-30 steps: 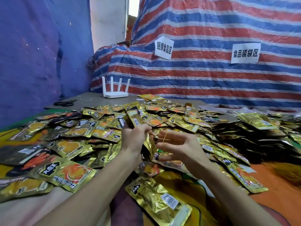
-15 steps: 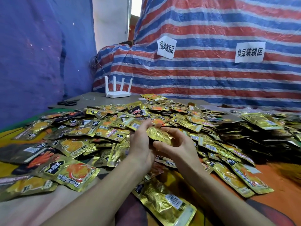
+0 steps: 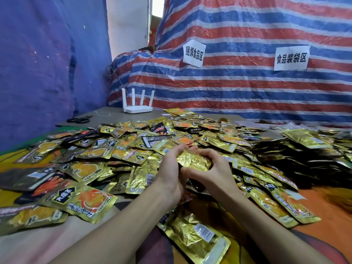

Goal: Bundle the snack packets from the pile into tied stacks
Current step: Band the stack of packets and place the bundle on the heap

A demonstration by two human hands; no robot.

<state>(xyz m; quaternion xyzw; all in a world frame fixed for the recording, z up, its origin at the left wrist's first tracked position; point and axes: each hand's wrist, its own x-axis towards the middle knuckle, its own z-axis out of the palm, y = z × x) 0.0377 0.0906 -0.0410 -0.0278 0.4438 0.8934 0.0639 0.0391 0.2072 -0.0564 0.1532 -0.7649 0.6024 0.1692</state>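
L hand (image 3: 169,174) + R hand (image 3: 215,174) meet at centre of view, just above the pile. Both are curled round a small gold foil packet bundle (image 3: 193,161) held btwn them. L fingers wrap its left end; R thumb sits under the near edge w/ fingers over the far right end. Can't tell how many packets are in it or whether anything ties it.

Under and around the hands is a loose pile of gold and black foil snack packets (image 3: 122,155), spread across most of the surface, overlapping, some face up w/ orange print, some back up w/ barcodes. One large gold packet w/ barcode label (image 3: 196,237) lies nearest the camera, btwn the forearms. At right is a heap of dark packet stacks (image 3: 282,157), seen edge-on, touching the pile.

Far back on the grey tabletop (image 3: 106,116): white router w/ four antennas (image 3: 137,107), upright, and black scissors (image 3: 80,120) near the left edge. Behind is a red-blue-white striped tarp (image 3: 247,96) w/ two white paper signs (image 3: 194,53) on it. Blue fabric wall (image 3: 38,73) at left.
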